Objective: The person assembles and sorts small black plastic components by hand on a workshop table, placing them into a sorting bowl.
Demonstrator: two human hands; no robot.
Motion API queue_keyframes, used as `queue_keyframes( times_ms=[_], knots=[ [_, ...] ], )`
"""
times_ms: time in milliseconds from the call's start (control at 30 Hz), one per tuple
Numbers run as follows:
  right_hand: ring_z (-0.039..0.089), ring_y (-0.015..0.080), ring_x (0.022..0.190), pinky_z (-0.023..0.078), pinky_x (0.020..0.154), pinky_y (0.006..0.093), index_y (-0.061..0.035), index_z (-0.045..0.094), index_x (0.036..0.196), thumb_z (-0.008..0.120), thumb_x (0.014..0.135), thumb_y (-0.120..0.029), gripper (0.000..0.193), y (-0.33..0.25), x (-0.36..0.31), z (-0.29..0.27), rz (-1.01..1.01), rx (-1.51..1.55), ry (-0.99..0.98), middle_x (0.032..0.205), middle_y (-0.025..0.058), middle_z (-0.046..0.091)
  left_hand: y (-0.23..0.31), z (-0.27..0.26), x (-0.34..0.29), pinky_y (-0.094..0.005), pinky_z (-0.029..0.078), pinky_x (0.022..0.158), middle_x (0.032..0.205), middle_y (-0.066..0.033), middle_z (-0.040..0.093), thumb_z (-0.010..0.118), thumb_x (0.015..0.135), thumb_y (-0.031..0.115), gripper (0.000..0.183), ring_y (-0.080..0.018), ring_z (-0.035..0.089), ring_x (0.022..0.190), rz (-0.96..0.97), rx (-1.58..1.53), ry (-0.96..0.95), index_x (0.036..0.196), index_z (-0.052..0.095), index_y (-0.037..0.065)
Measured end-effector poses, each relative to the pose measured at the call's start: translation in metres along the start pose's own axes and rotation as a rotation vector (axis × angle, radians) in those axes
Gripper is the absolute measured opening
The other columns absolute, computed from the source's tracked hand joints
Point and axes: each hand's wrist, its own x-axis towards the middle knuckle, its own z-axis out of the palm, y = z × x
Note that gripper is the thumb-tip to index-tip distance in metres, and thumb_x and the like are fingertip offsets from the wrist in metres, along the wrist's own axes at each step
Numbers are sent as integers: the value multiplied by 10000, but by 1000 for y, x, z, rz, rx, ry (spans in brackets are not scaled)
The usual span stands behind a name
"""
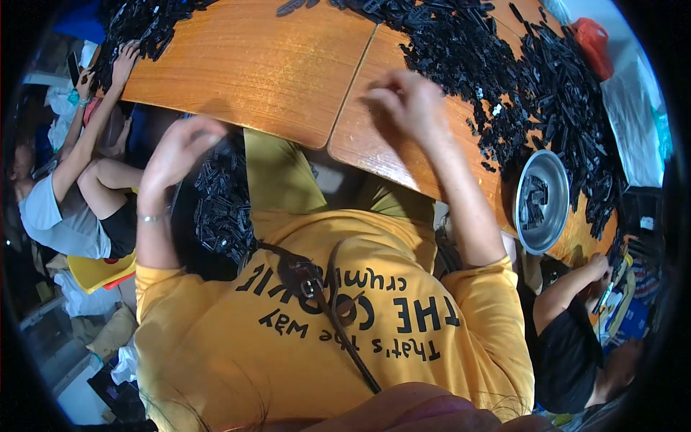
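My left hand (186,147) hangs just off the near edge of the wooden table (252,68), beside a dark container of small black plastic pieces (223,201). Motion smears its fingers, and nothing held can be made out. Over the tabletop, right of the seam, my right hand (414,108) is blurred too, with its fingers bent. Whether anything is between them does not show. A heap of black plastic pieces (461,54) lies just beyond and right of that hand. To its right, a round steel bowl (560,216) holds several black pieces.
More black strips (568,108) cover the table's right side, near a red plastic bag (592,47) and a white sheet (633,126). At the left, a co-worker (61,209) reaches into another black heap (151,25). Another person (576,338) sits at the right.
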Motion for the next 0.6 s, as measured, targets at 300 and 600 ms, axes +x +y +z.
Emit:
queue_keyframes(
  times_ms=[300, 600],
  knots=[
    [702, 401, 836, 561, 728, 487, -101, 719, 1020, 783, 845, -116, 187, 23, 8, -17, 35, -282, -42, 955, 164, 680, 17, 10, 132, -422, 561, 862, 1070, -165, 748, 696, 972, 279, 281, -335, 716, 1000, 169, 295, 471, 1110, 730, 37],
    [701, 396, 858, 575, 734, 487, -87, 699, 1045, 732, 854, -59, 196, 3, 9, -15, -131, -410, -194, 1015, 175, 641, 20, 33, 285, -491, 555, 866, 1046, -172, 736, 748, 919, 281, 257, -370, 699, 1003, 50, 466, 638, 1064, 740, 69]
  ],
)
